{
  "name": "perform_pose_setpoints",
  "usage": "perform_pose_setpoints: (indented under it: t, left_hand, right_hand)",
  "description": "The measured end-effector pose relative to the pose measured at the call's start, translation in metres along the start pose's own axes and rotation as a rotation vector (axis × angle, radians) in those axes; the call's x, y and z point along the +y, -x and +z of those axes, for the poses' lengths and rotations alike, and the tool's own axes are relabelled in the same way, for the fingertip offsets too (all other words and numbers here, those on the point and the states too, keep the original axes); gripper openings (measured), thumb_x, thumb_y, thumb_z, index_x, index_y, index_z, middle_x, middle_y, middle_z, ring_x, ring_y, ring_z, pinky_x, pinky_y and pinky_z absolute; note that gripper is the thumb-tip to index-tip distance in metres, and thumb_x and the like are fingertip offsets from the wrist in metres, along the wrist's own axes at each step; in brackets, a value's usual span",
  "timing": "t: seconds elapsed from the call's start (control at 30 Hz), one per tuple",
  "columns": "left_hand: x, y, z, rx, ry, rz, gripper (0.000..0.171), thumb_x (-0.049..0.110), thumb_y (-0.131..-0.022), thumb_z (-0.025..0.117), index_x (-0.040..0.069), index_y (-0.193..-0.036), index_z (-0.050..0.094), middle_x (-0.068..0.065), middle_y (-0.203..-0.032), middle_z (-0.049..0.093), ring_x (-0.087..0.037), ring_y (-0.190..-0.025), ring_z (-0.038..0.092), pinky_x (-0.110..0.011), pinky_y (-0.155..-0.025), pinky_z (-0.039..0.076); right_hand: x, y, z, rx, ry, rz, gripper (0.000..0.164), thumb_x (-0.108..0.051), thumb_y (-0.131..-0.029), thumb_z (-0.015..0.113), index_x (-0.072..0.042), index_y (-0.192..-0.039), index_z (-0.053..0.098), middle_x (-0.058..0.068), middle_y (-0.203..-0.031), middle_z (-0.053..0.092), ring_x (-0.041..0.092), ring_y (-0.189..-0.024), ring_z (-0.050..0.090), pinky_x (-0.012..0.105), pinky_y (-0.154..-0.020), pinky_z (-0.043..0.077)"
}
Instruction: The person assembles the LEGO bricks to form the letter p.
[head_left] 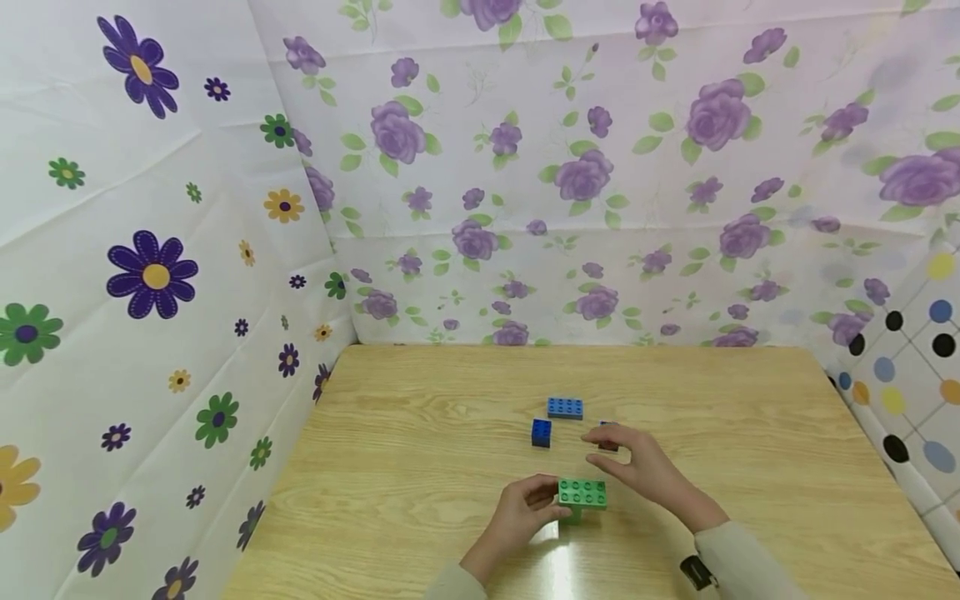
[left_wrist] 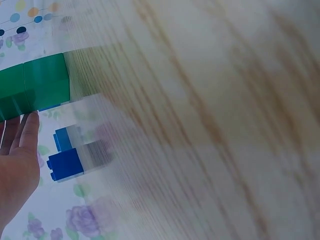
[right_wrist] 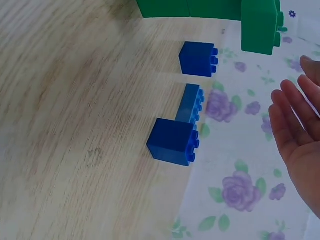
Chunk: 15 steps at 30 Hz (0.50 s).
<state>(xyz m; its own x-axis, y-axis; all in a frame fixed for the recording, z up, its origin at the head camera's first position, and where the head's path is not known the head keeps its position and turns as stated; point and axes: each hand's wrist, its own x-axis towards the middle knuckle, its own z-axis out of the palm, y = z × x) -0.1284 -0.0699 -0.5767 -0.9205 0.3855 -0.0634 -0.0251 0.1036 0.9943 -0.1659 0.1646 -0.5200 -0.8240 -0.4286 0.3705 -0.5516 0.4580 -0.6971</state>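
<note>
A stack of green toy bricks (head_left: 582, 493) stands on the table, a wide studded brick on top of a narrower part. My left hand (head_left: 519, 512) grips its left end, thumb in front and fingers behind. In the left wrist view, fingertips touch the green bricks (left_wrist: 47, 80). My right hand (head_left: 648, 472) hovers with thumb and fingers parted, holding nothing. Just beyond it, a dark blue brick (head_left: 609, 447) is partly hidden by the fingers. The right wrist view shows the right hand (right_wrist: 302, 135) apart from every brick.
A flat, lighter blue brick (head_left: 565, 408) lies farther back on the wooden table (head_left: 420, 467). Left of the right hand stands another dark blue brick (head_left: 541, 432). Flowered cloth (head_left: 525, 183) hangs behind the table and at its left; dotted cloth (head_left: 911, 375) hangs at the right.
</note>
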Motion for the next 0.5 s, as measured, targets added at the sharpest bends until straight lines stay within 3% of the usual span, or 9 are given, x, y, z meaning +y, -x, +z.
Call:
perform_pose_setpoints:
  t: [0.3,0.5]
  left_hand:
    - [-0.001,0.0,0.001,0.003,0.008,0.001,0.036,0.009,-0.082,0.076,0.005,-0.116,0.066,-0.007,-0.115,0.066,-0.019,-0.109,0.063,-0.028,-0.094,0.052]
    - [-0.002,-0.001,0.0,-0.001,0.009,0.011,0.036,0.01,-0.082,0.076,0.005,-0.116,0.066,-0.007,-0.115,0.067,-0.019,-0.109,0.063,-0.027,-0.094,0.052]
  right_hand:
    - [0.014,-0.019,0.009,-0.04,-0.114,0.107,0.035,-0.019,-0.091,0.068,-0.01,-0.124,0.061,0.007,-0.118,0.064,0.022,-0.104,0.063,0.049,-0.089,0.053]
    - [0.026,-0.034,0.021,-0.085,-0.193,0.169,0.042,-0.017,-0.092,0.067,-0.008,-0.131,0.055,0.015,-0.125,0.06,0.03,-0.111,0.059,0.05,-0.094,0.051]
